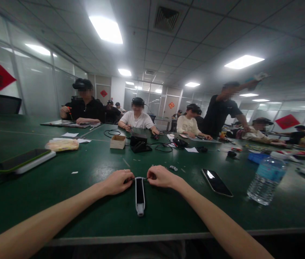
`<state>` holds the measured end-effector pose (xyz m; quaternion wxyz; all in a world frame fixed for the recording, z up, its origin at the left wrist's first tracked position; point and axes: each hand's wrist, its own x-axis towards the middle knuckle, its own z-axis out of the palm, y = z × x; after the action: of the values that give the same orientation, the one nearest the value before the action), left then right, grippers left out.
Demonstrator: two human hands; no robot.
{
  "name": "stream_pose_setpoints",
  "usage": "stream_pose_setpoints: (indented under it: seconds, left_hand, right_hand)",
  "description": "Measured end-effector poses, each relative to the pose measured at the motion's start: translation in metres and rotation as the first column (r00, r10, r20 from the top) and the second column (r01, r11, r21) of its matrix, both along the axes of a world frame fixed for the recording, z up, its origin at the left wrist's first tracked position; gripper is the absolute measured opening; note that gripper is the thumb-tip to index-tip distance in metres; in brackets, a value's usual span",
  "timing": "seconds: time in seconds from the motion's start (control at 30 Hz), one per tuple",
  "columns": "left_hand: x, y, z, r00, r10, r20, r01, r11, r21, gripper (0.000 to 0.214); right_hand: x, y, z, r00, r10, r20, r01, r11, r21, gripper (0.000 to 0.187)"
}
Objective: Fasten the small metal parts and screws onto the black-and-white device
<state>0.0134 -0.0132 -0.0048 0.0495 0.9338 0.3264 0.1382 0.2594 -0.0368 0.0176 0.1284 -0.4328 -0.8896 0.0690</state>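
A slim white and black device [139,194] lies lengthwise on the green table [87,212] in front of me. My left hand [118,181] rests at its far end on the left, fingers curled and pinched against the tip. My right hand [161,176] mirrors it on the right, fingers also closed at the same tip. What the fingertips pinch is too small to make out. Small metal parts [173,168] lie just beyond my right hand.
A black phone [216,182] lies to the right, then a water bottle [264,180]. A phone on a white case [19,161] sits at the left. A cardboard box [117,141] and a black device with cables [139,143] stand further back. Several people work along the far side.
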Motion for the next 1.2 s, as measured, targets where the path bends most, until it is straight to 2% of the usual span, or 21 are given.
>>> stream_pose_setpoints:
  seconds: [0.3, 0.63, 1.03, 1.2]
  left_hand:
    - [-0.001, 0.003, -0.005, 1.0, -0.02, 0.003, 0.02, 0.999, 0.027, 0.019]
    - [-0.002, 0.005, -0.006, 1.0, -0.017, 0.003, 0.016, 1.0, 0.006, 0.02]
    - [0.0, 0.0, 0.001, 1.0, 0.001, -0.014, -0.001, 1.0, -0.007, 0.02]
    - [-0.001, 0.002, -0.001, 1.0, -0.003, -0.01, 0.003, 1.0, -0.003, 0.019]
  right_hand:
    - [-0.003, -0.003, 0.002, 1.0, -0.003, -0.018, 0.003, 1.0, -0.008, 0.011]
    - [-0.001, 0.003, -0.004, 1.0, 0.019, -0.021, -0.019, 1.0, 0.002, 0.01]
    - [0.003, 0.01, -0.01, 1.0, 0.017, 0.022, -0.018, 1.0, 0.023, 0.016]
    - [0.002, 0.008, -0.008, 0.995, 0.029, 0.1, -0.035, 0.998, 0.054, 0.019]
